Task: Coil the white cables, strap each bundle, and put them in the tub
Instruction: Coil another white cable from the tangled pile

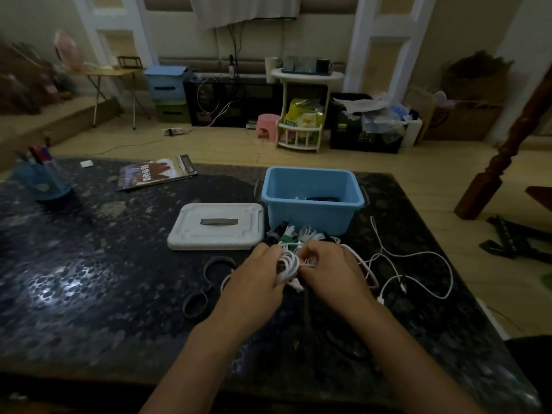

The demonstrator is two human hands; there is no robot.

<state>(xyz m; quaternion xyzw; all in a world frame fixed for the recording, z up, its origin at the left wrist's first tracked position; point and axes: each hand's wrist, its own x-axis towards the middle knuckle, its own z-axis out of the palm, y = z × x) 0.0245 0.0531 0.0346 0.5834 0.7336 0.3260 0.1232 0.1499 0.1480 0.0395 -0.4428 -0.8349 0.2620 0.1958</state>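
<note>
- I'm looking into a lived-in home, most likely a living room.
- Wooden floor (239,144), cream walls with white panel trim (367,40).
- A low black cabinet (227,100) along the far wall, chargers and wires trailing from it.
- A small white side stand (304,82) carrying cups, snack packets on its lower shelf.
- A pink plastic stool (266,124), a folding table (110,73), stacked storage boxes (165,85).
- A dark stone-patterned table (89,279) up close, with a magazine (156,172) and a pen holder (41,177).
</note>
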